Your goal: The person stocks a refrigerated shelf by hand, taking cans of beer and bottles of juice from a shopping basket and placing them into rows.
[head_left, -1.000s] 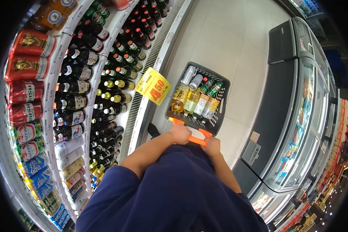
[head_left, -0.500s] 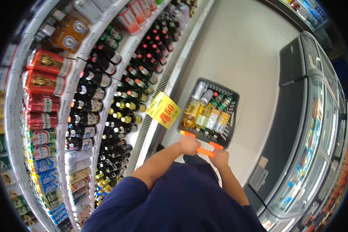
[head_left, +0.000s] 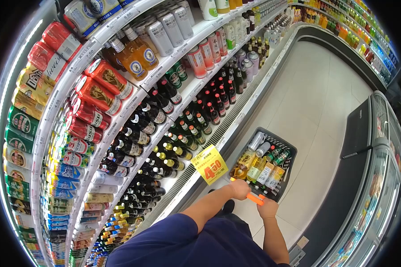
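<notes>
My left hand (head_left: 240,189) is closed around the orange handle (head_left: 255,198) of a dark grey shopping basket. My right hand (head_left: 267,208) grips the same handle farther right. The basket (head_left: 290,165) is on the floor just ahead of my hands. Inside it, silver cans (head_left: 256,141) lie at the far left, with green cans or bottles (head_left: 279,155) beside them. Nearer to me are a bottle of amber drink (head_left: 244,163), a bottle of pale yellow drink (head_left: 255,169) and light-labelled bottles (head_left: 266,172). The handle's ends are partly hidden by my hands.
Shelves of bottles (head_left: 142,113) and red cans (head_left: 96,95) line the left side. A yellow price sign (head_left: 210,165) sticks out from them near the basket. Glass-topped freezers (head_left: 365,191) stand on the right, with tiled floor (head_left: 307,107) between. More drink shelves curve round at the back.
My view has tilted up, so the basket, hands and shelves appear lower and farther right, and more of the aisle's far end shows. Both hands stay on the handle.
</notes>
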The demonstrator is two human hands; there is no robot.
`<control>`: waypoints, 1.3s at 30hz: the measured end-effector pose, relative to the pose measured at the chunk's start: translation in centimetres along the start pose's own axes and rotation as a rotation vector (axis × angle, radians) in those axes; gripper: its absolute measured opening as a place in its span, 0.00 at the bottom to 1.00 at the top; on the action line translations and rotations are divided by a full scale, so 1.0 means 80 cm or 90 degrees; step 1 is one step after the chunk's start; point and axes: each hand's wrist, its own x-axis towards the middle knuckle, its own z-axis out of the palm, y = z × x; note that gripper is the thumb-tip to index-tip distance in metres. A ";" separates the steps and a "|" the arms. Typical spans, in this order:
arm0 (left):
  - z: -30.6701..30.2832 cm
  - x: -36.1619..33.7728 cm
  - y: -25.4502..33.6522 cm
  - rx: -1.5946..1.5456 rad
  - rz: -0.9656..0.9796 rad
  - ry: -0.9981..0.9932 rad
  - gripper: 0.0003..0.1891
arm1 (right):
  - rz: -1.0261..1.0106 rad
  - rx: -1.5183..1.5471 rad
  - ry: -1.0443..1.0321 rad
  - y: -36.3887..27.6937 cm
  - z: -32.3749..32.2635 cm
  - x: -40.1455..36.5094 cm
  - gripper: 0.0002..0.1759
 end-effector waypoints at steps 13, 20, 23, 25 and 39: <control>-0.066 0.081 -0.043 0.010 0.055 -0.026 0.12 | 0.016 0.006 -0.018 0.034 -0.030 0.097 0.12; -0.088 0.142 -0.074 0.037 0.086 -0.063 0.13 | 0.032 0.029 -0.013 0.055 -0.043 0.151 0.16; -0.114 0.160 -0.084 0.028 0.125 -0.061 0.13 | 0.072 -0.006 -0.047 0.064 -0.048 0.178 0.15; -0.131 0.172 -0.094 0.028 0.110 -0.054 0.13 | 0.065 0.000 -0.053 0.065 -0.054 0.200 0.14; -0.206 0.264 -0.129 0.015 0.025 -0.030 0.12 | 0.054 -0.036 -0.080 0.102 -0.096 0.332 0.16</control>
